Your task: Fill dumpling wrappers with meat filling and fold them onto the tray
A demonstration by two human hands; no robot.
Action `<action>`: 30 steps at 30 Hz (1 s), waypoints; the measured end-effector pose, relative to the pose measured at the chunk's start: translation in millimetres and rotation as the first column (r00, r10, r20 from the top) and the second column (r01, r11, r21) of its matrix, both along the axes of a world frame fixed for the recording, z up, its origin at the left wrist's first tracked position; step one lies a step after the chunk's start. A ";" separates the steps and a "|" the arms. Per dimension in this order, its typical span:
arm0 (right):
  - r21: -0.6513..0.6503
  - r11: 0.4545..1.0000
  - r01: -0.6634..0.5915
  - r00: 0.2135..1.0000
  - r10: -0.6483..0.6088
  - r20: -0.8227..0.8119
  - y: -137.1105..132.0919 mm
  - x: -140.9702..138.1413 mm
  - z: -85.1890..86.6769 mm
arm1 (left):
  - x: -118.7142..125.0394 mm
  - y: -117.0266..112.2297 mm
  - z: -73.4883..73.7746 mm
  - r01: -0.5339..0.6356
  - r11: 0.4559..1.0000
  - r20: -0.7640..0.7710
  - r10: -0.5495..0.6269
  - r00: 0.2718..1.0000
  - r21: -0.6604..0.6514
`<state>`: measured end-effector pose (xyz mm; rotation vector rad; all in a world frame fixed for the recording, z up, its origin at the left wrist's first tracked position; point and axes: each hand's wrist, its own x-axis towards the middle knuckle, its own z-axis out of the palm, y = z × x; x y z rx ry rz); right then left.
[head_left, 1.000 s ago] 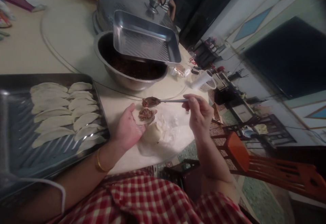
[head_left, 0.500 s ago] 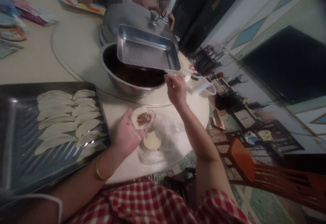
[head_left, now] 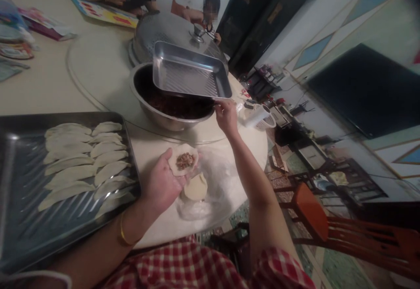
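My left hand cups a round dumpling wrapper with a dab of brown meat filling in its middle. My right hand is stretched forward to the rim of the steel bowl of dark filling, fingers closed on the handle of a spoon that is mostly hidden. A small stack of bare wrappers lies on clear plastic just below my left hand. To the left, a dark metal tray holds several folded dumplings in rows.
An empty steel tray rests tilted over the bowl, with a domed perforated lid behind it. Books and packets lie at the table's far left. Two people sit at the far side. An orange chair stands at right, near a white cup.
My right hand carried the spoon from above the wrapper forward to the bowl's rim. The filling now sits on the wrapper in my left hand, which stayed put.
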<state>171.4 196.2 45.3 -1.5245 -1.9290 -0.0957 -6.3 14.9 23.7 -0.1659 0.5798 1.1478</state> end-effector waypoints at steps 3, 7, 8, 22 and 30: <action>-0.015 0.999 0.033 0.999 -0.034 -0.015 -0.7 1.7 -2.1 | 0.5 -0.5 -0.7 0.004 1.000 0.007 -0.004 1.000 -0.004; 0.019 1.000 -0.004 1.000 0.004 0.004 -0.7 -2.6 -1.7 | 1.0 0.0 -4.5 -0.004 1.000 -0.002 0.004 1.000 0.000; 0.036 0.999 -0.007 1.000 0.006 0.007 -1.9 -2.9 -1.2 | 1.1 0.3 -5.3 -0.006 1.000 -0.004 0.006 1.000 0.003; -0.176 0.875 -0.451 0.819 0.484 0.307 -28.8 -34.2 16.2 | 0.7 0.8 0.2 -0.039 0.999 -0.005 0.039 0.999 -0.017; -0.291 0.806 -0.516 0.772 0.584 0.251 -15.0 -6.5 32.8 | -1.2 0.2 -1.9 -0.025 1.000 0.023 0.025 0.999 -0.011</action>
